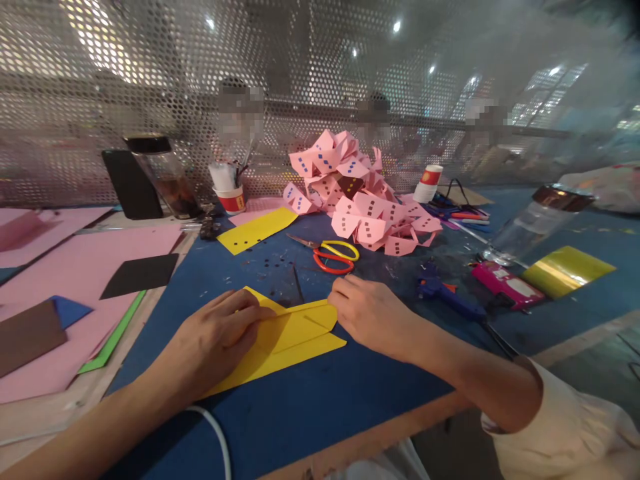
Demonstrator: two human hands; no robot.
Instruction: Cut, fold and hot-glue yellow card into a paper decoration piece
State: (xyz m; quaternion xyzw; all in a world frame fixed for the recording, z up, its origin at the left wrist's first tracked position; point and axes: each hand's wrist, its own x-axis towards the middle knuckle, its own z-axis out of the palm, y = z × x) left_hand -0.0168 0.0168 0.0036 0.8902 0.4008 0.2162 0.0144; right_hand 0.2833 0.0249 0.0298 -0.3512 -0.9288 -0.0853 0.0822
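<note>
A folded sheet of yellow paper (295, 333) lies on the blue tabletop in front of me, with creases running along its length. My left hand (215, 333) rests over its left part, fingers bent and closed on the folded edge. At the right end, my right hand (367, 313) pinches the upper corner of the same paper; its fingertips are partly hidden. Just beyond the hands lie scissors (333, 255) with one red and one yellow handle loop. Another yellow paper strip (257, 230) with small dark squares lies farther back on the left.
Pink folded paper pieces (370, 213) are heaped at the back. A blue glue gun (445, 290), a magenta device (507, 285) and a clear bottle (530, 223) are on the right. Coloured sheets (145, 247) cover the left. A white cable (217, 433) crosses the front edge.
</note>
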